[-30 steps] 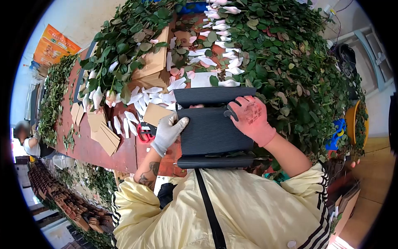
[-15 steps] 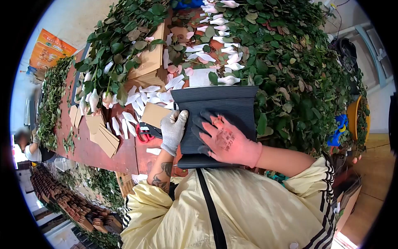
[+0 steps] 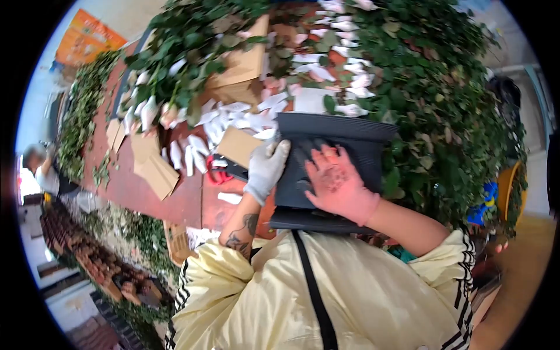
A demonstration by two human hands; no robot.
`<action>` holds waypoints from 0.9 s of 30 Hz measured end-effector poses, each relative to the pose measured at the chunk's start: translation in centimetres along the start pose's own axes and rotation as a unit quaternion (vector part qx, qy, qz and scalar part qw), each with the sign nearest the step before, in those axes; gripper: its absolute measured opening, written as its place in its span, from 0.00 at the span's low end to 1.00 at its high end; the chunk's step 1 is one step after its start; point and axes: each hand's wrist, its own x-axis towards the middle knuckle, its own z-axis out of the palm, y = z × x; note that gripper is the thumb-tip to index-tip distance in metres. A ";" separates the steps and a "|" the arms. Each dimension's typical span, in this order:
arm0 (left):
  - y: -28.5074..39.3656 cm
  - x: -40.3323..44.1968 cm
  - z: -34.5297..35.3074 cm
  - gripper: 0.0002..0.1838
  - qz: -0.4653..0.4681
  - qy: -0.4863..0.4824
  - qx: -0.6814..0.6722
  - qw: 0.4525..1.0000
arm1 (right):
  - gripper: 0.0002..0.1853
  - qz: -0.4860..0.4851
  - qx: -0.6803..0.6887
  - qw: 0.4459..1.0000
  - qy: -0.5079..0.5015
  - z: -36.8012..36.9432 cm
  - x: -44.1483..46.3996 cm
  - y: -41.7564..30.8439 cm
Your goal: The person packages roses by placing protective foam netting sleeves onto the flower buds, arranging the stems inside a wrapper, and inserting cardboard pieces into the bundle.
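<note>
A black ribbed sheet (image 3: 294,189) lies in front of my body, with its near and far ends curved up. My left hand (image 3: 266,169), in a whitish glove, is closed on the sheet's left edge, thumb on top. Flat on the middle of the sheet rests my right hand (image 3: 341,184), in a pink glove with dark fingertips, its fingers spread. Just left of my left hand are red-handled scissors (image 3: 217,171), partly under a tan cardboard piece (image 3: 238,147). Loose white mesh sleeves (image 3: 219,125) are scattered beyond it.
Leafy rose stems (image 3: 431,116) are heaped along the right, with white-sleeved heads in a row. More roses (image 3: 192,46) lie at the far left beside stacked cardboard (image 3: 242,64). Cardboard pieces (image 3: 157,175) lie on the reddish table (image 3: 184,201). Another person (image 3: 46,172) is at the far left.
The camera view has swung, so the table and sheet appear farther right. My left hand stays on the sheet's edge; my right hand remains flat on the sheet.
</note>
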 end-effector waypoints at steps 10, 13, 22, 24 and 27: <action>-4.8 -5.0 -10.8 0.27 0.195 -0.046 0.411 0.889 | 0.34 -0.006 0.023 1.000 -0.001 -0.6 -0.1 0.2; -5.9 -2.8 -10.4 0.31 0.198 -0.081 0.451 0.867 | 0.33 -0.014 0.037 0.999 0.004 -1.4 0.3 0.3; -2.6 1.1 -8.1 0.31 0.207 -0.170 0.494 0.827 | 0.34 -0.021 0.038 0.999 -0.032 -1.6 0.5 0.4; -2.7 0.4 -8.9 0.30 0.210 -0.108 0.442 0.866 | 0.34 -0.022 0.050 0.998 -0.016 -1.4 0.3 0.4; -4.9 -1.1 -10.0 0.29 0.105 -0.051 0.023 0.993 | 0.34 -0.014 0.038 0.999 -0.033 -1.5 0.3 0.3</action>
